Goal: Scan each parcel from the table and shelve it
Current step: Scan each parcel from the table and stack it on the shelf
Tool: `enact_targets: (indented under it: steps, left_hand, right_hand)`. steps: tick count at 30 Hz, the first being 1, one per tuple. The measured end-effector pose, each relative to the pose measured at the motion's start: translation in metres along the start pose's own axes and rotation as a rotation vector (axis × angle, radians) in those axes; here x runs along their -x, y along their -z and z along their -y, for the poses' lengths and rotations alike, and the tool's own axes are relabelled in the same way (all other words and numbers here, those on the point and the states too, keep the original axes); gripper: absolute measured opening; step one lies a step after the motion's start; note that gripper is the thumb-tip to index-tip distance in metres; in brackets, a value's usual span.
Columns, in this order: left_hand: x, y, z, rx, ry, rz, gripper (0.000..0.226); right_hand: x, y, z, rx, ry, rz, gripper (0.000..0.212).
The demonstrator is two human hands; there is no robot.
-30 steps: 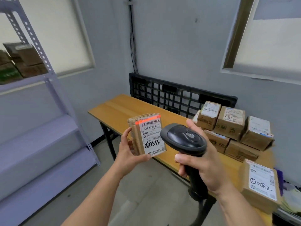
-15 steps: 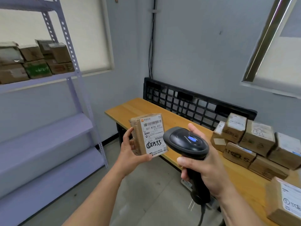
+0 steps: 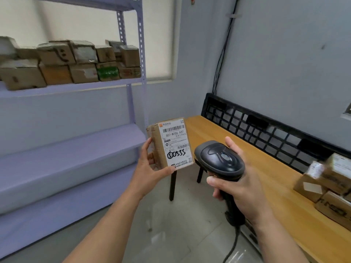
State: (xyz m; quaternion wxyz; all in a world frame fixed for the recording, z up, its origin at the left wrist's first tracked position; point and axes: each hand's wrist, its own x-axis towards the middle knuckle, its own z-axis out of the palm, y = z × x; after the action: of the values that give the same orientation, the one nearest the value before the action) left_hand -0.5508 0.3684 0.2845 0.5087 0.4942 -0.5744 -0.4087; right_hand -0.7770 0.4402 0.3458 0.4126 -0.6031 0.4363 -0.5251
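My left hand [image 3: 150, 168] grips a small cardboard parcel [image 3: 171, 144] upright in mid-air, its white label with barcode and black handwriting facing me. Just to its right my right hand [image 3: 235, 188] holds a black handheld barcode scanner [image 3: 220, 158] by the handle, head pointing toward the parcel. Its cable hangs toward the floor. More parcels [image 3: 326, 185] lie stacked on the wooden table [image 3: 266, 186] at the right edge. The purple metal shelf [image 3: 76, 147] stands at left, with several parcels [image 3: 72, 61] on its upper level.
A black plastic pallet [image 3: 266, 126] leans against the wall behind the table. Black cables [image 3: 222, 54] run down the wall corner. The shelf's middle and lower levels show bare purple boards. Grey floor lies between shelf and table.
The view has swung left, bringing the shelf and its parcels into sight while the table parcels slid to the right edge. The red scan line on the label is gone. Both hands keep their hold.
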Motion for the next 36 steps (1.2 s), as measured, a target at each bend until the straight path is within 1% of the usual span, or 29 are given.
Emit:
enact_targets:
  steps: [2, 5, 7, 9, 15, 26, 32, 36]
  left_hand:
    - [0.000, 0.020, 0.000, 0.000, -0.006, -0.047, 0.106]
    - [0.004, 0.049, 0.001, -0.013, -0.007, -0.133, 0.096]
    - [0.006, 0.069, 0.003, -0.033, 0.006, -0.190, 0.096]
    - [0.006, 0.090, 0.004, -0.052, 0.022, -0.239, 0.096]
    - [-0.013, 0.152, 0.006, -0.114, 0.049, -0.352, 0.091]
    - [-0.109, 0.252, -0.006, -0.226, 0.059, -0.464, 0.091]
    - [-0.145, 0.306, -0.017, -0.252, 0.058, -0.571, 0.090]
    - [-0.156, 0.335, -0.012, -0.264, 0.053, -0.586, 0.089]
  right_hand:
    - [-0.012, -0.017, -0.002, -0.019, 0.011, 0.046, 0.101]
    - [-0.028, -0.043, -0.006, -0.067, 0.016, 0.123, 0.097]
    - [-0.038, -0.062, -0.009, -0.098, 0.019, 0.169, 0.099]
    - [-0.050, -0.081, -0.012, -0.106, 0.031, 0.205, 0.096]
    - [-0.097, -0.136, -0.018, -0.143, 0.047, 0.320, 0.098]
    - [-0.221, -0.221, -0.019, -0.217, 0.070, 0.445, 0.091]
    - [-0.281, -0.269, -0.014, -0.160, 0.133, 0.500, 0.095]
    - [-0.308, -0.302, -0.014, -0.155, 0.152, 0.509, 0.093]
